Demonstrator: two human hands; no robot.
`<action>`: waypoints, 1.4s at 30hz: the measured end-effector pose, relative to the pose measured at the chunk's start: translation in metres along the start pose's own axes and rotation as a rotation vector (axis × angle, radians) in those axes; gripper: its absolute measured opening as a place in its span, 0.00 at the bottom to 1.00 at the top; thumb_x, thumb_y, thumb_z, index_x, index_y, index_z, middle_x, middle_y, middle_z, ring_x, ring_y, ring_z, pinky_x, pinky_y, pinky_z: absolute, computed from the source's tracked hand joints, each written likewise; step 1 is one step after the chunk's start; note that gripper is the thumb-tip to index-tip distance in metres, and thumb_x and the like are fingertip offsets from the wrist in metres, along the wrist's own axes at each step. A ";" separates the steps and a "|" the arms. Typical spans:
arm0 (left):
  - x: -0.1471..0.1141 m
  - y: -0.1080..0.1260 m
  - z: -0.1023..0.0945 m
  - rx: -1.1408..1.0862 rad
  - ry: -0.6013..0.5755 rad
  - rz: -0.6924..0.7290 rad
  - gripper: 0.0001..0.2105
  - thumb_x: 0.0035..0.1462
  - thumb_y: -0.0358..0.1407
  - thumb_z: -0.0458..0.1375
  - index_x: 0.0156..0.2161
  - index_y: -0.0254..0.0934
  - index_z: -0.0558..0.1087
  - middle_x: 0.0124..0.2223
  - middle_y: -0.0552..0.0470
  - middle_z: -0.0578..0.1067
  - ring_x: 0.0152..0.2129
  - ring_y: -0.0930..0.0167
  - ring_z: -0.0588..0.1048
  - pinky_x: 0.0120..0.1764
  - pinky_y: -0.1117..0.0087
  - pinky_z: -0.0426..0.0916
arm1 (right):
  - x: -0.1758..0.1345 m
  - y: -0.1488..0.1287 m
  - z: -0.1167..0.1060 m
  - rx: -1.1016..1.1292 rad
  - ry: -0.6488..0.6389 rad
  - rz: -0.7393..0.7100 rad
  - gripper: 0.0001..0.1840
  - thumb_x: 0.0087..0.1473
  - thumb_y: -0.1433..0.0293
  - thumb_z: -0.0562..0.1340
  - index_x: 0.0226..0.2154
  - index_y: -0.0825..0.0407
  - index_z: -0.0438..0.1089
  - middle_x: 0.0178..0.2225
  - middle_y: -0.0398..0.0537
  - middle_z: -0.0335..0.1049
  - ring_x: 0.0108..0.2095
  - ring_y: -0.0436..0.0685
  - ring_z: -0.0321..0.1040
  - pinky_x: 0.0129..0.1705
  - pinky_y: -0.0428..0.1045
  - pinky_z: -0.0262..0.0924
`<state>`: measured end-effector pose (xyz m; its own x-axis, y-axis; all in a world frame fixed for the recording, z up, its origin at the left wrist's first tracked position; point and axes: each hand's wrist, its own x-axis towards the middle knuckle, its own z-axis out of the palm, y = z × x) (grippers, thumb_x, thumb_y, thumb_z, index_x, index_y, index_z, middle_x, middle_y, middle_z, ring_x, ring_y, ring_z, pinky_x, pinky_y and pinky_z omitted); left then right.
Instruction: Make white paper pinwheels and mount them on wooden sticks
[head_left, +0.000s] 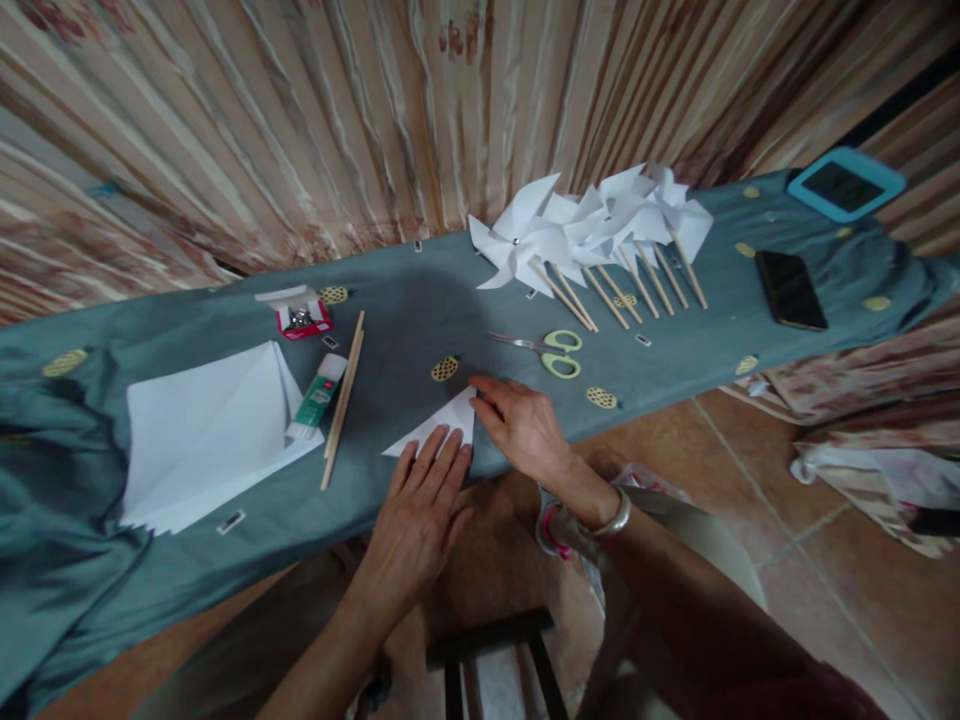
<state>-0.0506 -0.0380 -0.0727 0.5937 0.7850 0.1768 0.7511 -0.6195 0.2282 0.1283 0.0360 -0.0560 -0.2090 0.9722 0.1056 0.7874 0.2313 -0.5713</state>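
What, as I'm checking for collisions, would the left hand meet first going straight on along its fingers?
Probably the right hand, its fingertips by the folded paper, just ahead of the left hand; height is hard to judge.

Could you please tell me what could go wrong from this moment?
The folded white paper might shift and crease unevenly: the left hand presses on it, while the right hand is at its corner.

The scissors lie just beyond the right hand with their blades bare, so a careless reach could perhaps scratch it.

The small red box stands open, so a knock might spill its metal pieces.
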 end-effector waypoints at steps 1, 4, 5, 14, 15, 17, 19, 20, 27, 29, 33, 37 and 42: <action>0.000 0.000 0.000 0.001 0.000 -0.001 0.25 0.61 0.34 0.53 0.62 0.28 0.59 0.65 0.37 0.62 0.65 0.56 0.55 0.62 0.48 0.53 | 0.000 0.000 0.000 -0.017 -0.006 -0.015 0.17 0.62 0.70 0.55 0.50 0.57 0.72 0.41 0.56 0.78 0.42 0.61 0.73 0.48 0.53 0.65; 0.000 0.000 0.000 0.006 0.006 0.001 0.25 0.61 0.34 0.53 0.62 0.29 0.59 0.65 0.38 0.62 0.65 0.56 0.55 0.62 0.48 0.54 | 0.000 -0.001 -0.001 -0.096 -0.027 -0.033 0.17 0.63 0.69 0.53 0.47 0.56 0.74 0.41 0.56 0.78 0.41 0.61 0.74 0.48 0.53 0.65; 0.000 0.000 0.000 0.009 0.007 0.003 0.25 0.61 0.34 0.53 0.62 0.29 0.59 0.65 0.38 0.62 0.64 0.56 0.55 0.62 0.48 0.54 | 0.000 -0.001 -0.001 -0.123 -0.032 -0.035 0.17 0.63 0.69 0.53 0.46 0.55 0.74 0.41 0.56 0.78 0.40 0.61 0.74 0.46 0.53 0.65; 0.001 -0.001 0.000 0.013 0.011 0.014 0.25 0.61 0.34 0.53 0.62 0.28 0.59 0.64 0.37 0.63 0.64 0.56 0.57 0.61 0.48 0.55 | -0.001 -0.001 -0.001 -0.211 -0.052 -0.040 0.18 0.64 0.68 0.52 0.48 0.55 0.74 0.39 0.56 0.78 0.39 0.62 0.73 0.41 0.53 0.65; 0.001 -0.001 0.000 0.016 0.007 0.014 0.25 0.61 0.34 0.53 0.62 0.28 0.59 0.64 0.37 0.63 0.64 0.56 0.57 0.61 0.48 0.55 | -0.001 -0.001 -0.001 -0.209 -0.053 -0.036 0.18 0.64 0.68 0.52 0.48 0.54 0.74 0.39 0.56 0.78 0.39 0.62 0.73 0.41 0.53 0.65; 0.001 0.000 0.000 0.024 0.003 0.012 0.25 0.61 0.34 0.54 0.62 0.28 0.59 0.64 0.37 0.63 0.64 0.56 0.57 0.61 0.48 0.55 | -0.002 0.000 -0.001 -0.203 -0.054 -0.040 0.18 0.64 0.68 0.51 0.48 0.52 0.74 0.40 0.55 0.78 0.39 0.62 0.73 0.41 0.53 0.65; 0.001 0.000 0.000 0.034 -0.002 0.012 0.25 0.61 0.34 0.54 0.62 0.27 0.60 0.64 0.37 0.63 0.63 0.55 0.58 0.61 0.48 0.55 | -0.002 0.000 -0.001 -0.197 -0.056 -0.054 0.18 0.64 0.68 0.51 0.48 0.50 0.73 0.39 0.53 0.78 0.39 0.62 0.73 0.42 0.53 0.65; 0.001 0.000 0.000 0.038 -0.005 0.013 0.25 0.60 0.34 0.54 0.61 0.27 0.60 0.64 0.37 0.63 0.63 0.55 0.58 0.61 0.48 0.55 | -0.003 0.000 -0.001 -0.192 -0.059 -0.061 0.18 0.64 0.68 0.51 0.48 0.50 0.73 0.39 0.52 0.78 0.40 0.61 0.73 0.43 0.53 0.64; 0.003 -0.001 -0.001 0.037 -0.022 0.008 0.25 0.60 0.34 0.54 0.61 0.28 0.61 0.65 0.37 0.63 0.63 0.56 0.58 0.61 0.49 0.55 | -0.002 -0.001 0.000 -0.146 -0.070 -0.047 0.17 0.64 0.68 0.51 0.46 0.51 0.74 0.37 0.55 0.78 0.39 0.63 0.73 0.43 0.54 0.63; 0.002 -0.001 0.000 0.038 -0.018 0.010 0.25 0.60 0.34 0.54 0.61 0.28 0.60 0.65 0.37 0.63 0.63 0.56 0.58 0.61 0.49 0.55 | -0.001 -0.002 -0.001 -0.129 -0.084 -0.029 0.17 0.63 0.67 0.52 0.46 0.52 0.74 0.38 0.57 0.78 0.40 0.64 0.73 0.43 0.55 0.62; 0.001 -0.001 0.001 0.047 -0.010 0.011 0.25 0.61 0.35 0.54 0.62 0.28 0.60 0.65 0.38 0.63 0.63 0.56 0.57 0.62 0.49 0.54 | 0.000 -0.005 -0.007 -0.156 -0.143 -0.018 0.18 0.63 0.67 0.52 0.48 0.54 0.73 0.42 0.58 0.77 0.41 0.64 0.73 0.43 0.54 0.63; -0.001 -0.002 0.002 0.053 -0.017 0.006 0.25 0.61 0.35 0.53 0.63 0.29 0.59 0.65 0.39 0.62 0.64 0.58 0.56 0.62 0.51 0.53 | 0.000 -0.008 -0.011 -0.223 -0.168 -0.023 0.18 0.62 0.64 0.55 0.50 0.54 0.72 0.40 0.54 0.77 0.42 0.61 0.72 0.42 0.51 0.63; -0.002 -0.003 0.005 0.087 -0.014 0.021 0.26 0.61 0.33 0.53 0.63 0.28 0.58 0.66 0.39 0.60 0.64 0.56 0.56 0.62 0.51 0.54 | 0.000 -0.010 -0.011 -0.258 -0.185 -0.026 0.20 0.61 0.60 0.58 0.50 0.55 0.71 0.35 0.52 0.77 0.41 0.60 0.72 0.41 0.50 0.62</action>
<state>-0.0522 -0.0374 -0.0788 0.6132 0.7719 0.1675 0.7602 -0.6343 0.1402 0.1268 0.0343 -0.0407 -0.3142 0.9482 -0.0463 0.8965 0.2803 -0.3431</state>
